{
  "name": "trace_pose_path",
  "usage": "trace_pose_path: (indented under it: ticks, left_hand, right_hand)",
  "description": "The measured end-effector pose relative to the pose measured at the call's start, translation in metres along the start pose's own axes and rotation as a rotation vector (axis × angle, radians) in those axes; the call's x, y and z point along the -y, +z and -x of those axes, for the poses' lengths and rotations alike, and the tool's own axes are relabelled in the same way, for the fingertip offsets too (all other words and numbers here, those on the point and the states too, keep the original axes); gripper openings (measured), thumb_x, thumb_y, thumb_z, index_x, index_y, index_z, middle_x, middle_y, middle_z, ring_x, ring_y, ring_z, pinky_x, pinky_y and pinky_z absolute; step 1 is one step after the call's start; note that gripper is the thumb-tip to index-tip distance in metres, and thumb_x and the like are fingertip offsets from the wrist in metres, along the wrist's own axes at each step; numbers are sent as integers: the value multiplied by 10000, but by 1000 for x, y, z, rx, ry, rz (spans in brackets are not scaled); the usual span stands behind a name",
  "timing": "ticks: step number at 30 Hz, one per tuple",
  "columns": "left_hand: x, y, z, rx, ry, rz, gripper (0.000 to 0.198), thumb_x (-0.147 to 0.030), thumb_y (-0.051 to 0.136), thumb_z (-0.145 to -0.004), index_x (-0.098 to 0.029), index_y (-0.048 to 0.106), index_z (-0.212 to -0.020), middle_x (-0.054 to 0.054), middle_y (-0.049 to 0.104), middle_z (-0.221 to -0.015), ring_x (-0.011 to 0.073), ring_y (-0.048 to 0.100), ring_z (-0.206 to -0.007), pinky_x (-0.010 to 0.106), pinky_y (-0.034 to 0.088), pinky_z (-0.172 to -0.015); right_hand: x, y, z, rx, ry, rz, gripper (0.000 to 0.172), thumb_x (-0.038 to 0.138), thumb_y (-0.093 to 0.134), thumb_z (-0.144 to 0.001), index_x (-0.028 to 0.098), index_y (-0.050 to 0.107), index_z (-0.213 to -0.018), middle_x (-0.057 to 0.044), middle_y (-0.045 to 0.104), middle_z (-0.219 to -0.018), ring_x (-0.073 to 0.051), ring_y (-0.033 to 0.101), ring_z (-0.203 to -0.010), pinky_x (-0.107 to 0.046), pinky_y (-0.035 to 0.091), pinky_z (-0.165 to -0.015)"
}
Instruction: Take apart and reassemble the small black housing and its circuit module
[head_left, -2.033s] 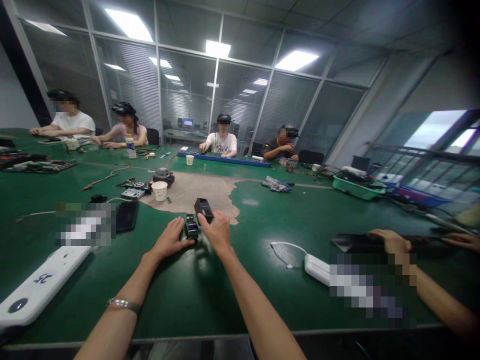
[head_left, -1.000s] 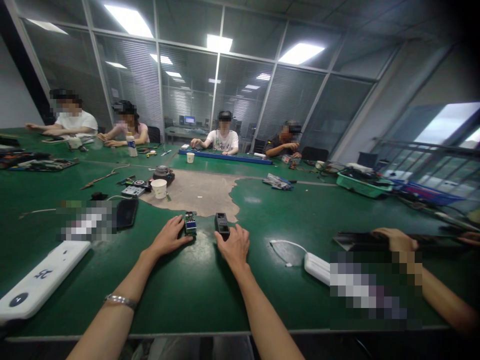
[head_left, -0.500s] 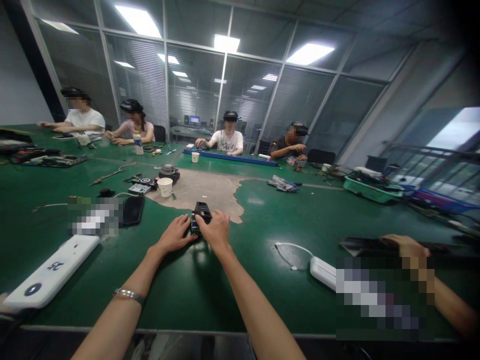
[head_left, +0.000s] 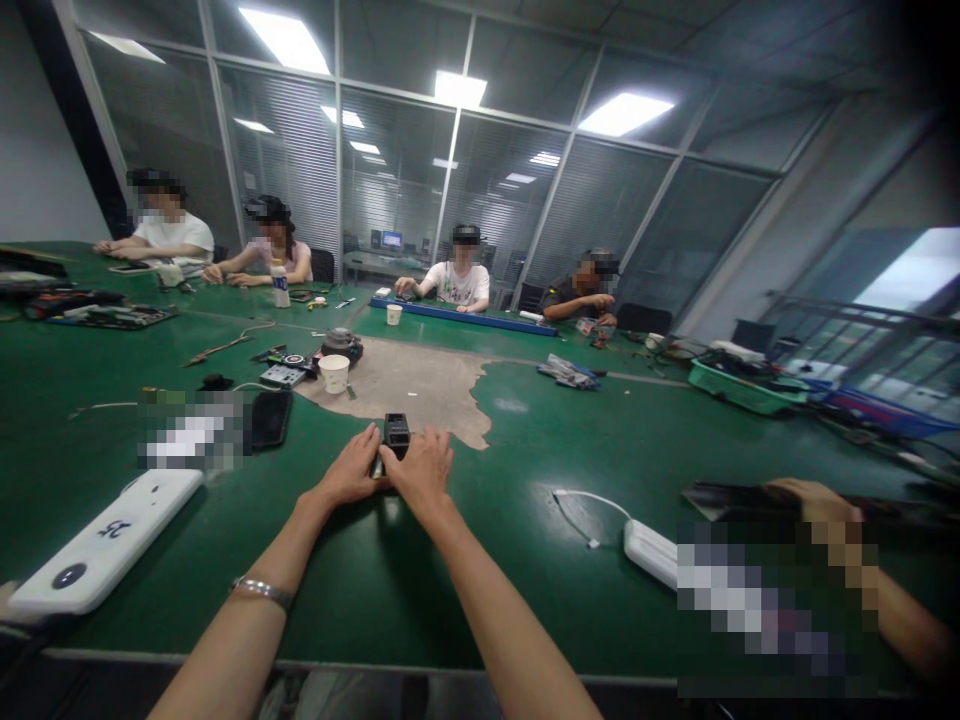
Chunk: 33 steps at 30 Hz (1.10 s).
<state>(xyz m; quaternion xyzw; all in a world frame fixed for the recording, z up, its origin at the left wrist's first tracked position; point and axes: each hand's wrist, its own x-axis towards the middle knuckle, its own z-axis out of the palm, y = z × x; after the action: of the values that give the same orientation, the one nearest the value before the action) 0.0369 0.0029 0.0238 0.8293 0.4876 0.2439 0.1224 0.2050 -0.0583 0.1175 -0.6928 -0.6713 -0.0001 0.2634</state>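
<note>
A small black boxy device with openings in its top stands on the green table between my two hands. My left hand closes on its left side, fingers pointing forward. From the right, my right hand grips the device, its thumb across the near side and its fingers along the far right. A pale, shiny part shows low between my thumbs; I cannot make out what it is. My hands cover the lower part of the device.
A paper cup, a phone and electronic parts lie ahead to the left. White bar-shaped devices flank my arms. At the right, another person's hand rests on a dark object. Grey gloves lie beyond; several people sit opposite.
The black device has turned from a slanted position to a more upright one, and its green board no longer shows. My right hand has shifted slightly left and closer to my left hand.
</note>
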Motion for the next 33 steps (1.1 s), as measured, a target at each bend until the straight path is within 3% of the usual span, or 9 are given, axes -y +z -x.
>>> trace_pose_path:
  ticks: [5, 13, 18, 22, 28, 33]
  left_hand:
    - [3, 6, 0, -51, 14, 2, 974, -354, 706, -804, -31, 280, -1618, 317, 211, -1720, 446, 249, -1601, 577, 305, -1277]
    - [12, 11, -1, -54, 52, -4, 911, -294, 693, -789, -35, 349, -1592, 311, 271, -1702, 447, 313, -1578, 573, 327, -1272]
    - [13, 10, -1, -48, 50, -11, 920, -343, 694, -814, -70, 333, -1614, 285, 296, -1703, 435, 319, -1579, 577, 321, -1272]
    - [12, 8, -1, -32, 20, -11, 961, -529, 716, -857, -95, 328, -1621, 272, 279, -1715, 431, 300, -1587, 575, 307, -1275]
    - [5, 3, 0, -14, 34, -45, 988, -716, 634, -909, -114, 330, -1632, 252, 293, -1717, 413, 321, -1580, 551, 295, -1280]
    - [-1, -1, 0, -9, 13, -61, 906, -720, 562, -956, -151, 358, -1632, 216, 330, -1712, 410, 355, -1564, 558, 312, -1269]
  right_hand:
    - [-5, 8, 11, 55, 27, 23, 520, 568, 688, -914, 102, 768, -1132, -235, 656, -1309, -379, 510, -1257, -471, 424, -1002]
    - [-8, 9, 15, 37, 33, 0, 608, 633, 696, -890, 91, 752, -1159, -252, 602, -1401, -389, 484, -1294, -503, 415, -1042]
    - [-8, 16, 15, -13, 24, -60, 502, 546, 691, -918, 106, 757, -1151, -226, 615, -1408, -368, 481, -1327, -485, 405, -1077]
    - [-10, 7, 8, -96, 33, -151, 465, 541, 692, -928, 134, 758, -1144, -187, 642, -1399, -335, 517, -1316, -436, 422, -1074]
    - [-59, -15, -1, -206, 5, -158, 431, 503, 689, -941, 135, 754, -1156, -182, 644, -1413, -315, 527, -1331, -421, 376, -1126]
    - [-105, -10, 10, -188, 92, -79, 393, 487, 717, -917, 149, 780, -1107, -187, 644, -1412, -331, 538, -1294, -429, 403, -1095]
